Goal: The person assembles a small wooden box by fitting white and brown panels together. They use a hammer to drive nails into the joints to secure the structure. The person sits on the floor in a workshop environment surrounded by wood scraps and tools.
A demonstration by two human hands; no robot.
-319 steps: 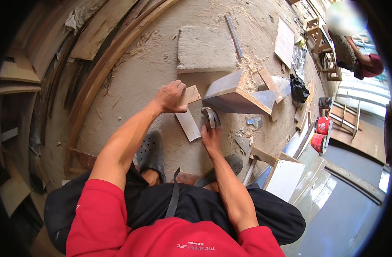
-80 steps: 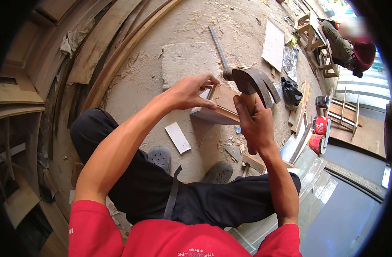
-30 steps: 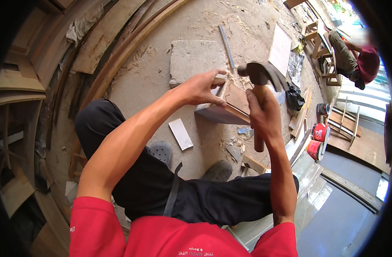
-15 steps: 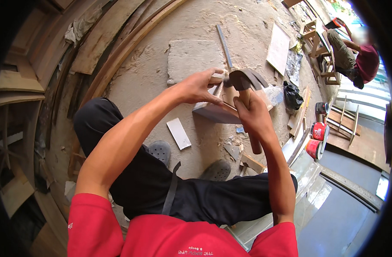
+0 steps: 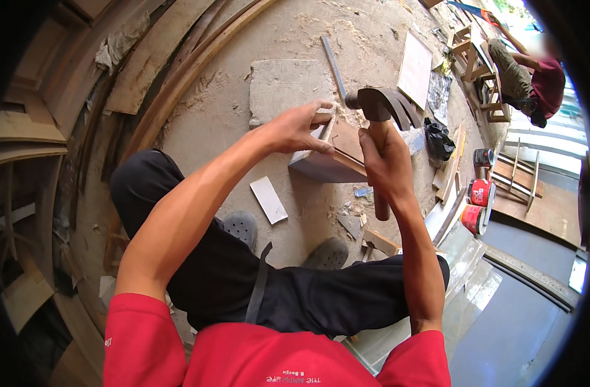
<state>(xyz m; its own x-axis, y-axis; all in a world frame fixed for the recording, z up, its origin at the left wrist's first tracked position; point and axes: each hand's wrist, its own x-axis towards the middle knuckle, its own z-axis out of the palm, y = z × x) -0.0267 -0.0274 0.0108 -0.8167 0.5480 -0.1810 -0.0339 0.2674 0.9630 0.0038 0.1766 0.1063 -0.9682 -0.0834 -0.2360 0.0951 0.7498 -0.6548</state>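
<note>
Claw hammer sits in the grip of the right hand, fingers closed around its wooden handle and thumb laid along it, the handle's end poking out below the fist. Just beyond that fist is the steel head, its claws pointing right and its striking face left. Left of this grip, the left hand clasps the corner of a wooden box, thumb on one edge and fingers on the other. The box stands between the two hands, partly behind the hammer; whether the hammer touches it I cannot tell. Below the left hand, a small white board lies flat on the floor, near two grey clogs. Just past the left hand is a rough pale slab, with a narrow grey strip beside it. Right of the hammer's grip are a black plastic bag and, farther out, red cans. Farthest from both grips, upper right, another person holds a saw.
</note>
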